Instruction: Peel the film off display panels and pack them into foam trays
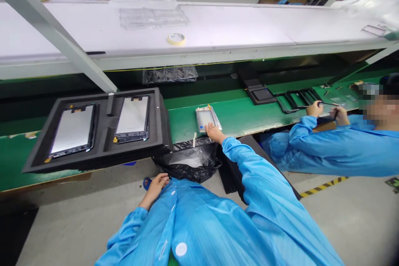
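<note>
My right hand [214,133] lies on the lower edge of a glass-fronted display panel [206,118], which sits in a clear protective sleeve on the green workbench [237,114]. Its fingers rest flat and hold nothing up. My left hand [156,189] hangs low near my body, below the bench edge, closed around a small blue item [146,183]. That item is mostly hidden, so I cannot tell what it is. A black plastic bag [187,161] lies just beyond my left hand.
A black foam tray [34,162] on the bench holds two silver-backed panels [73,129]. To the right, a co-worker's hands [327,111] work with a thin tool near black frames [297,99]. A white shelf with a tape roll [176,38] runs overhead.
</note>
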A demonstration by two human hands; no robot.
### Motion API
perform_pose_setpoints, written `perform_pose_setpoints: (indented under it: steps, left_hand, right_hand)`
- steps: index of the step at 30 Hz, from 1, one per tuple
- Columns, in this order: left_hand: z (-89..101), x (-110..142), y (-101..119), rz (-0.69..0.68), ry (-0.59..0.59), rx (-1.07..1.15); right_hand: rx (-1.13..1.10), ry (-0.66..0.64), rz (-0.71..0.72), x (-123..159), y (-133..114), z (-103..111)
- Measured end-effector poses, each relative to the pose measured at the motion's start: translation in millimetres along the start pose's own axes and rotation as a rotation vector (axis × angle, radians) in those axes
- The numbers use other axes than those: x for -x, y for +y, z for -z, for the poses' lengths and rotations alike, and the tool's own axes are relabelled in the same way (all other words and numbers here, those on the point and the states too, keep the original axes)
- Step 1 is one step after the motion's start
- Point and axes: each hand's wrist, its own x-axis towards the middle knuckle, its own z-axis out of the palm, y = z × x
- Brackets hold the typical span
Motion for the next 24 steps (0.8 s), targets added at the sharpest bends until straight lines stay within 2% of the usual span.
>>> perform_pose_setpoints:
  steps: [7, 10, 14, 17, 20, 24]
  left_hand:
    - [-35.9, -17, 34, -0.066, -0.142, -0.008]
    - [-54.3, -26, 48, -0.082, -0.191, -0.023]
    - [-72.6, -35, 59, -0.087, -0.262, -0.032]
    - [-84.9, -44, 66, -0.085, -0.288, -0.031]
    - [-98.9, -50, 72, -0.078, -0.305, -0.032]
    - [-111.0, -48, 69, -0.055, -0.328, -0.031]
  right_hand:
    - [0.06, 0.069, 0.013, 2, 2, 23]
    - [0.074, 0.037, -0.003, 7, 7, 30]
    - [0.075, -0.027, -0.012, 19, 20, 31]
    - [0.08, -0.026, -0.043, 21, 25, 27]
    - [0.031, 0.001, -0.135, 9, 7, 15]
    - [-0.078, -0.032, -0.377, -18, -41, -10]
